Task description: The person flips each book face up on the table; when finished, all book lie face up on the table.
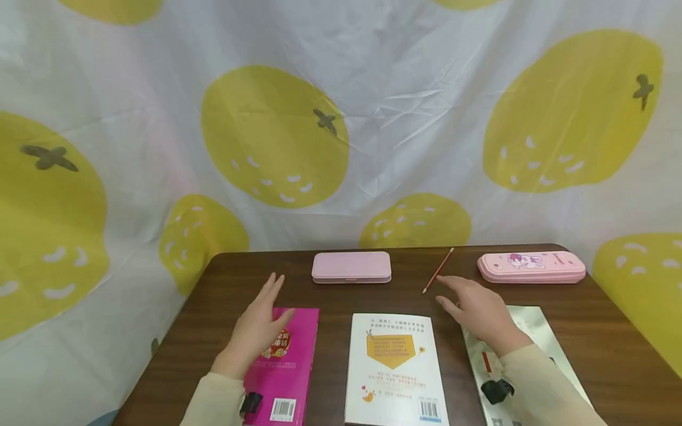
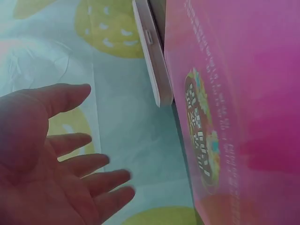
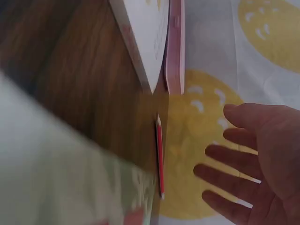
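Observation:
My left hand (image 1: 262, 316) hovers open over the top left corner of a magenta book (image 1: 288, 367), fingers straight and pointing away from me. In the left wrist view the left hand (image 2: 65, 159) is spread, with the magenta book (image 2: 243, 117) beside it. My right hand (image 1: 471, 305) is open above the table, fingers reaching toward the near tip of a red pencil (image 1: 438, 270) without touching it. In the right wrist view the right hand (image 3: 253, 164) is spread, a gap away from the red pencil (image 3: 160, 159). Neither hand holds anything.
A white book (image 1: 394, 370) lies between my arms, and a pale glossy book (image 1: 530, 325) lies under my right forearm. A plain pink case (image 1: 351, 267) and a pink bunny pencil case (image 1: 531, 267) sit at the far edge of the brown table (image 1: 613, 349). A lemon-print cloth hangs behind.

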Motion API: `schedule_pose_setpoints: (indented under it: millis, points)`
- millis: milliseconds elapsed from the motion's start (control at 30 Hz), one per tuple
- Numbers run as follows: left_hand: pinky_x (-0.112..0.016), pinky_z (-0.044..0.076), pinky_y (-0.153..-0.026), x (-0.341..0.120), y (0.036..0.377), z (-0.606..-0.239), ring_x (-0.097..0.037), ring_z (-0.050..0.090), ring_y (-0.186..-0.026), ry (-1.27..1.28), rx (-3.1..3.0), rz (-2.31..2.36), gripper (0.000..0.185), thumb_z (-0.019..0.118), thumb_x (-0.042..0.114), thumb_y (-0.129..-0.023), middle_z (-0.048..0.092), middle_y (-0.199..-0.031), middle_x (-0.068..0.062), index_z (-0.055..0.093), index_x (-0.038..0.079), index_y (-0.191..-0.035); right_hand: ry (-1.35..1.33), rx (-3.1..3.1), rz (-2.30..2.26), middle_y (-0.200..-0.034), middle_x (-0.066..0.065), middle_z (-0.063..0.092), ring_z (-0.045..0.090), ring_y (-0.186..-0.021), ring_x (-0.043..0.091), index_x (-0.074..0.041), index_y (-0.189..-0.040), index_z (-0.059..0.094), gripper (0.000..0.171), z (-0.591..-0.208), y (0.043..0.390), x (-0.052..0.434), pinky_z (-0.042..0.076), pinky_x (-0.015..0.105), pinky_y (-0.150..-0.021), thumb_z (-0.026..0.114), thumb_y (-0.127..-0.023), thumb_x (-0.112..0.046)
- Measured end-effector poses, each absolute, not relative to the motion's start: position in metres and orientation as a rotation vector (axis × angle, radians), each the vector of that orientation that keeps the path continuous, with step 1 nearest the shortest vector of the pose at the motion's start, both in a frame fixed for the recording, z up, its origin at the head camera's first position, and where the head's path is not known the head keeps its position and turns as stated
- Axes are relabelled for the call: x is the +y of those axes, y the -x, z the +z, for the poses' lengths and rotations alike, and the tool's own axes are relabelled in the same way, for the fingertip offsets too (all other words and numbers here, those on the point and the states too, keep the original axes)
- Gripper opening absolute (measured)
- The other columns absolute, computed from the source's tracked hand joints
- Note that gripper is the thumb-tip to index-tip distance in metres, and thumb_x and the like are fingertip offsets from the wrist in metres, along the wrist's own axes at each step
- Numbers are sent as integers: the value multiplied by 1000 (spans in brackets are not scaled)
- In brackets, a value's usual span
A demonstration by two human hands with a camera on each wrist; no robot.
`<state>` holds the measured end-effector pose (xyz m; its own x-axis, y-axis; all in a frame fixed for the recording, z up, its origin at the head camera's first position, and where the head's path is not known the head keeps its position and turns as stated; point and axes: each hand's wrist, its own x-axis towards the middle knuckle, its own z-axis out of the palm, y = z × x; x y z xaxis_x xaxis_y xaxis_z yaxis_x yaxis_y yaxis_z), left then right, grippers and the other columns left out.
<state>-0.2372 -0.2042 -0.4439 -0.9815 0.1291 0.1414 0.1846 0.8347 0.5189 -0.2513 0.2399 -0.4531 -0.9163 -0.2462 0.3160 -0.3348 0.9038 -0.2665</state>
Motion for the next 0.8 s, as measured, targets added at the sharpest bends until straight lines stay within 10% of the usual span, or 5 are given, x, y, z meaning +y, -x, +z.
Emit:
schedule_pose_setpoints:
  millis: [333, 800]
  points:
    - [-56, 51, -104, -218, 213, -449, -39, 64, -125, 186, -2887, -1054, 49, 74, 17, -94, 67, -136, -17, 62, 9, -141, -541, -2866, 687, -127, 4, 73, 68, -120, 30, -16, -126, 73, 34, -458, 256, 187, 53, 56, -97, 74, -95, -28]
    - [-44, 54, -81, -258, 182, -451, -23, 64, -94, 142, -3014, -748, 49, 86, 14, -79, 69, -111, -12, 70, 6, -125, -779, -2897, 812, -122, -3, 74, 69, -117, 21, -19, -121, 74, 29, -462, 272, 127, 54, 46, -100, 78, -93, -23]
